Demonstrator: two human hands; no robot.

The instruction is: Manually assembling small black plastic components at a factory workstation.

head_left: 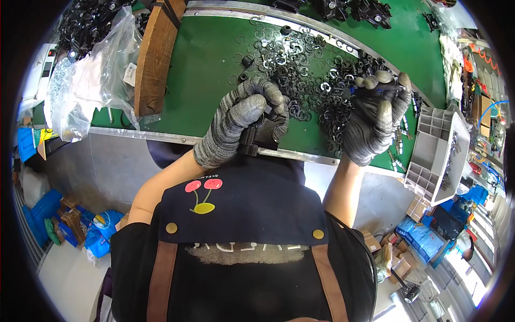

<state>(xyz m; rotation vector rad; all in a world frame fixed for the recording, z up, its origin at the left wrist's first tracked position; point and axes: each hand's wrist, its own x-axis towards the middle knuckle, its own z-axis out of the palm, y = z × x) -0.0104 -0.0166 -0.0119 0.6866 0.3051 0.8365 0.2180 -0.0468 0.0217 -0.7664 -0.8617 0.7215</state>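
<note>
My left hand [233,121], in a grey striped glove with worn fingertips, is closed round a black plastic part [258,137] near the table's front edge. Its fingers hide much of that part. To the right, my right hand [373,121], gloved alike, is turned with its fingers curled upward. Something dark sits among those fingers, too covered to name. Beside and behind it lies a heap of small black retaining clips [335,115]. More loose clips [284,59] are scattered over the green tabletop [201,70] between and beyond my hands.
A wooden block [155,59] stands at the left beside a clear plastic bag [99,80]. Small metal pins [398,142] lie right of my right hand, near a grey compartment tray [429,153]. A metal rail [300,24] runs behind the clips; black assemblies [370,13] lie beyond it.
</note>
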